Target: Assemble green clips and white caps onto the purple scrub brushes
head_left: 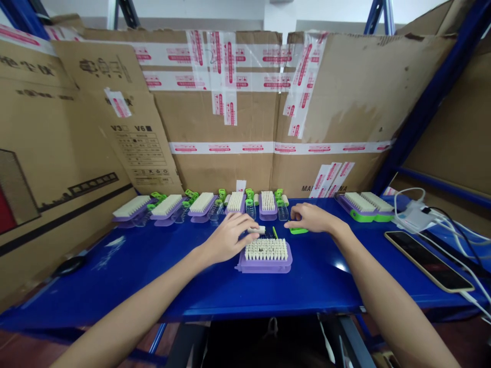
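Note:
My left hand (pixel 231 234) is bent around a small cream cylinder (pixel 256 230), thumb and fingers closed on it. Just below lies a purple tray (pixel 264 268) bearing a block of cream upright pegs (pixel 266 249), with a few dark marks among them. Thin dark pieces and a green stick (pixel 275 232) lie behind this block. My right hand (pixel 311 217) hovers at the right, thumb and forefinger apart, nothing visible between them. Under it is a flat green piece (pixel 298 230), partly covered; whether they touch I cannot tell.
Along the back stand several purple trays with cream pegs (pixel 166 205), with clear containers (pixel 282 210) and green clips (pixel 222 194) between. A green-edged pair (pixel 366 204), a white adapter with cables (pixel 416 214) and a phone (pixel 428 260) are at right. Cardboard (pixel 226 122) walls the blue table (pixel 153 276).

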Available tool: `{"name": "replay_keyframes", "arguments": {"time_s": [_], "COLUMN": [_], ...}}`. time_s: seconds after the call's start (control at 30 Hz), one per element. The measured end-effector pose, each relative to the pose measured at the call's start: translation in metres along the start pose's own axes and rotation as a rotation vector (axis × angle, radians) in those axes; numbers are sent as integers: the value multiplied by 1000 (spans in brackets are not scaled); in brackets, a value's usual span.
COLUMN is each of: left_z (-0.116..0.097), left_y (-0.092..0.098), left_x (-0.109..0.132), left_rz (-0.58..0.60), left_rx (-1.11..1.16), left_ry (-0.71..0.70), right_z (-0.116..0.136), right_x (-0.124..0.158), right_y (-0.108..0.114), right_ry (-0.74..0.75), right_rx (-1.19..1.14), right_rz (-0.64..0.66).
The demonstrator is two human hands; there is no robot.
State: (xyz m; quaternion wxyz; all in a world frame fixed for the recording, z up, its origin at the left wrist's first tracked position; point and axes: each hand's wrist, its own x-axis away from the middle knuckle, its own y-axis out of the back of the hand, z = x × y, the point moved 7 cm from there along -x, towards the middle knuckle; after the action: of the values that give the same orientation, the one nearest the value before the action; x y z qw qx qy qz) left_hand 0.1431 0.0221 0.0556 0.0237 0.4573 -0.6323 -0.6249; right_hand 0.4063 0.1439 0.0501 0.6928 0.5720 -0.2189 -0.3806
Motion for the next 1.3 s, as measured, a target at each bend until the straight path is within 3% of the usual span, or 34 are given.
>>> {"name": "replay_keyframes", "arguments": {"time_s": [0.13,0.43,0.8,1.3], "left_z": [-18,-29,-47,-39], "left_y": [-10,-17,-23,-38], "left_x": [3,8,5,10], "left_rz": [75,135,189,317], "left_rx": [100,252,339,175], "left_ry": [-48,-67,-33,-46], "right_z": [8,8,8,13], "right_x": [1,-4,-6,-6], "right_y": [-7,-30,-33,-33], "right_ry": [27,-33,-42,-48], "right_rx": [8,11,-36,-3], "right_rz": [47,118,153,219]}}
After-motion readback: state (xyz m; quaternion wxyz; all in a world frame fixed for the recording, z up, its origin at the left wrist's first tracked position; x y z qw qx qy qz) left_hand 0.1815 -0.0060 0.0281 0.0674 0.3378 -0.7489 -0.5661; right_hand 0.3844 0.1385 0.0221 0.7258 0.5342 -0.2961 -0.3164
